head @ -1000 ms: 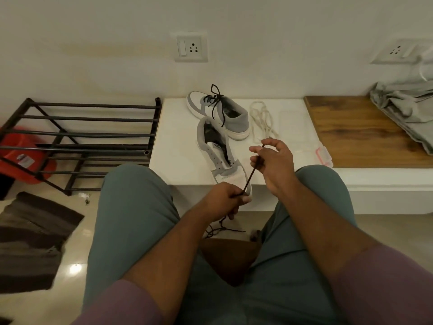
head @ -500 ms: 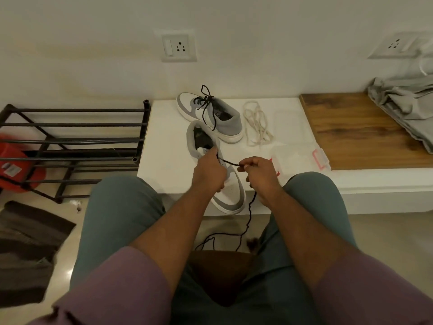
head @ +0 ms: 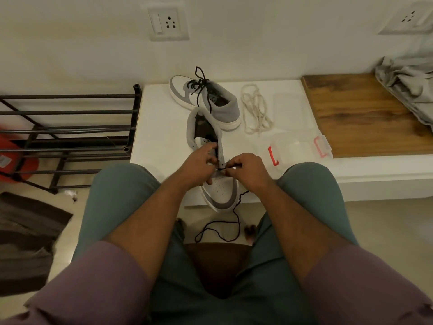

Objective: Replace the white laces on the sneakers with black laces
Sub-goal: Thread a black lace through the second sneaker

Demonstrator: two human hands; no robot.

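Left hand (head: 201,160) grips the near sneaker (head: 218,179), right hand (head: 246,167) pinches the black lace (head: 236,221); white laces (head: 255,111), a clear box (head: 297,151) and laced sneaker (head: 210,99) sit behind.

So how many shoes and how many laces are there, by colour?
Grey and white sneakers: 2, the far sneaker and the near sneaker
Black laces: 2, the tied black lace and the loose black lace
White laces: 1 pile; its strands are too tangled to count
Total: 5
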